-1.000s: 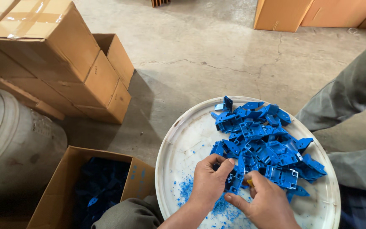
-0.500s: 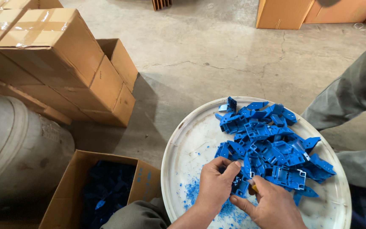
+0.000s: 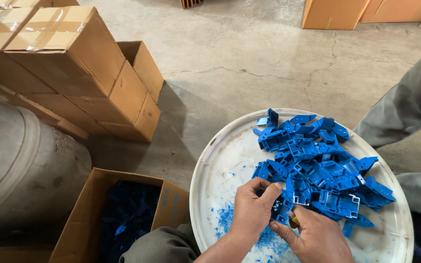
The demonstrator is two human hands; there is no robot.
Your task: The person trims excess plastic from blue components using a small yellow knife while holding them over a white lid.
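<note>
A heap of blue plastic parts [image 3: 320, 163] lies on a round white tray [image 3: 220, 165]. At the tray's near side my left hand [image 3: 253, 208] pinches one blue part [image 3: 281, 208] between thumb and fingers. My right hand [image 3: 313, 234] sits just right of it, fingers closed on a small tool with a yellowish tip [image 3: 294, 220] held against that same part. Blue shavings [image 3: 225, 216] are scattered on the tray beside my left hand.
An open cardboard box [image 3: 81, 214] with several blue parts stands left of the tray. Stacked sealed cartons [image 3: 69, 63] fill the upper left, a grey drum [image 3: 15, 160] the left edge. More cartons [image 3: 334, 13] stand at the back. A trouser leg [image 3: 410, 107] is at right.
The view has shifted slightly, so the tray sits a little more to the right. Both hands stay together on the same blue part with small finger movements.
</note>
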